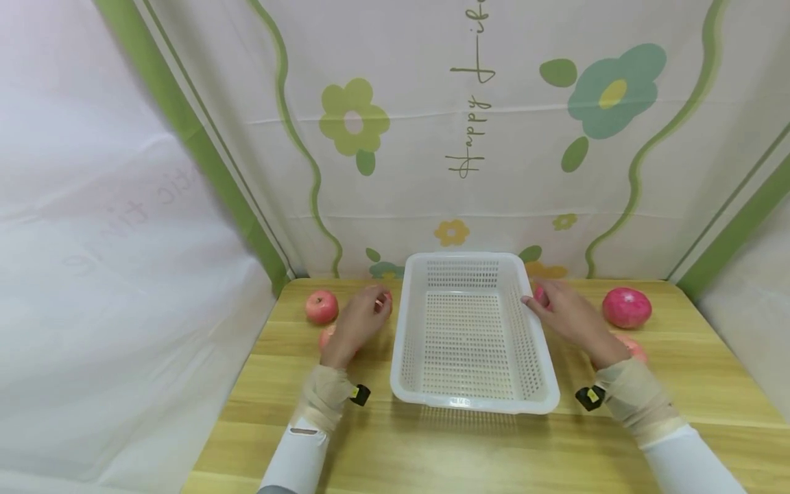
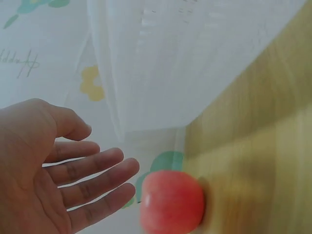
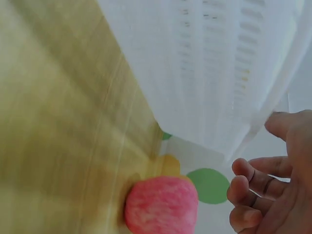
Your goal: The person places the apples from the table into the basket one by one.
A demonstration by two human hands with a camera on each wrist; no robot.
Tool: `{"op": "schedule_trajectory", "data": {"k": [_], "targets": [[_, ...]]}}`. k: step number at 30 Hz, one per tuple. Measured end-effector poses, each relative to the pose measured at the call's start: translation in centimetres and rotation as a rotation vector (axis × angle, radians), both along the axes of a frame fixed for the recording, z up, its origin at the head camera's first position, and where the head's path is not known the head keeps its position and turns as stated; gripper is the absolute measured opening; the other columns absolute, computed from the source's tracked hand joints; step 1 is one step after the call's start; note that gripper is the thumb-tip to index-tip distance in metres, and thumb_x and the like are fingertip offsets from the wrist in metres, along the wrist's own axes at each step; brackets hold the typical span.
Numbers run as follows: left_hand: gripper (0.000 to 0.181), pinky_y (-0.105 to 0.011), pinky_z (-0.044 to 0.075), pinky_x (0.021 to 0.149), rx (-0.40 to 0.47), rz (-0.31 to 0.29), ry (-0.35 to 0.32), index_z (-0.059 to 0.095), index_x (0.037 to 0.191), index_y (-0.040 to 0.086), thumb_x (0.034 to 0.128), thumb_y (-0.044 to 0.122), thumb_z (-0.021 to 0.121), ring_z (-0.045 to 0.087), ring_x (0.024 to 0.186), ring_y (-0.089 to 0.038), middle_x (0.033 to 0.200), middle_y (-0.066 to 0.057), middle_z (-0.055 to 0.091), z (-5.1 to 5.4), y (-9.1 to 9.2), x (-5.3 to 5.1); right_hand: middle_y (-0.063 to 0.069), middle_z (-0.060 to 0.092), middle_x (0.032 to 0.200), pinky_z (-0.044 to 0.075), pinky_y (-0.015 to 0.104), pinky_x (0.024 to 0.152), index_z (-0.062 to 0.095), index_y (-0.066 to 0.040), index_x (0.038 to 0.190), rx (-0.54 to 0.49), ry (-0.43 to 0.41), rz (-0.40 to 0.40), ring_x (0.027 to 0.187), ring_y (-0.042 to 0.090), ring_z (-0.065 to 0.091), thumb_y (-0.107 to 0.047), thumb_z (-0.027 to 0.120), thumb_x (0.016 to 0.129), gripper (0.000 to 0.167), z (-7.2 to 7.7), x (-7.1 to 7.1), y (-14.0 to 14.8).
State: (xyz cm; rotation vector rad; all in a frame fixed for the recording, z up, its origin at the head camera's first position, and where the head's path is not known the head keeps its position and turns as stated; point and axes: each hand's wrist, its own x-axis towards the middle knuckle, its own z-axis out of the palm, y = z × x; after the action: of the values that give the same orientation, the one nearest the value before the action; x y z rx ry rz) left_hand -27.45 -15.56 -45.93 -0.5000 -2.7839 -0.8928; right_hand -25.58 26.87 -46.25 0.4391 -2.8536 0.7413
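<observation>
A white perforated basket [image 1: 475,403] stands between the two hands, nothing inside it. My left hand [image 1: 361,319], off its left side, has relaxed, spread fingers and holds nothing; a red apple [image 2: 171,202] lies close by the fingertips in the left wrist view. On the other side is my right hand [image 1: 570,317], its fingers loosely bent and empty. Its thumb is at the basket's right rim; whether it touches is hard to tell. A pink fruit [image 3: 162,205] lies below this hand in the right wrist view, partly hidden by it in the head view.
Another apple [image 1: 321,307] lies at the table's back left, and one more [image 1: 326,335] is partly behind the left hand. At the right are a large magenta fruit [image 1: 627,307] and a pink fruit [image 1: 633,346] by the wrist. A patterned cloth [image 1: 395,199] hangs behind the table.
</observation>
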Motion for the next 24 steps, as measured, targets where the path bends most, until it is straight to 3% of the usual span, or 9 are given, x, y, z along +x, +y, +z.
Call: {"op": "schedule_trajectory", "data": {"k": [5, 9, 15, 19, 24], "targets": [[0.017, -0.042, 0.062, 0.088, 0.121, -0.011, -0.058, 0.067, 0.118, 0.006, 0.1051, 0.016, 0.061, 0.072, 0.101, -0.022, 0.113, -0.009, 0.073, -1.2, 0.7, 0.7, 0.005, 0.055, 0.081, 0.044, 0.030, 0.058, 0.062, -0.008, 0.131, -0.040, -0.001, -0.040, 0.071, 0.018, 0.053, -0.034, 0.062, 0.108, 0.035, -0.5, 0.3, -0.7], [0.035, -0.038, 0.060, 0.086, 0.218, -0.015, -0.137, 0.061, 0.133, -0.001, 0.1069, 0.022, 0.061, 0.069, 0.098, -0.020, 0.113, -0.010, 0.072, -1.9, 1.4, 1.2, 0.007, 0.063, 0.079, 0.048, 0.031, 0.052, 0.059, -0.004, 0.142, -0.067, -0.044, -0.055, 0.065, 0.016, 0.060, -0.034, 0.061, 0.108, 0.045, -0.6, 0.5, -1.1], [0.057, -0.030, 0.060, 0.070, 0.337, -0.042, -0.229, 0.051, 0.152, -0.003, 0.1073, 0.031, 0.061, 0.068, 0.083, -0.016, 0.103, -0.011, 0.068, -2.6, 2.3, 1.7, 0.012, 0.071, 0.086, 0.052, 0.031, 0.052, 0.052, 0.000, 0.150, -0.074, -0.042, -0.086, 0.066, 0.017, 0.067, -0.032, 0.060, 0.108, 0.054, -1.0, 0.7, -1.5], [0.059, -0.029, 0.060, 0.062, 0.364, -0.060, -0.260, 0.047, 0.157, 0.004, 0.1065, 0.030, 0.063, 0.064, 0.072, -0.015, 0.092, -0.011, 0.062, -3.1, 2.7, 2.0, 0.015, 0.073, 0.088, 0.054, 0.033, 0.052, 0.050, 0.001, 0.150, -0.101, -0.045, -0.098, 0.066, 0.018, 0.069, -0.031, 0.060, 0.108, 0.054, -1.5, 0.8, -1.7], [0.056, -0.032, 0.063, 0.064, 0.390, -0.052, -0.274, 0.047, 0.157, 0.005, 0.1053, 0.022, 0.062, 0.070, 0.075, -0.017, 0.090, -0.012, 0.067, -3.3, 3.0, 2.3, 0.023, 0.075, 0.102, 0.058, 0.036, 0.054, 0.049, 0.002, 0.150, -0.117, -0.033, -0.096, 0.069, 0.020, 0.072, -0.030, 0.058, 0.109, 0.053, -1.9, 0.9, -2.0]]}}
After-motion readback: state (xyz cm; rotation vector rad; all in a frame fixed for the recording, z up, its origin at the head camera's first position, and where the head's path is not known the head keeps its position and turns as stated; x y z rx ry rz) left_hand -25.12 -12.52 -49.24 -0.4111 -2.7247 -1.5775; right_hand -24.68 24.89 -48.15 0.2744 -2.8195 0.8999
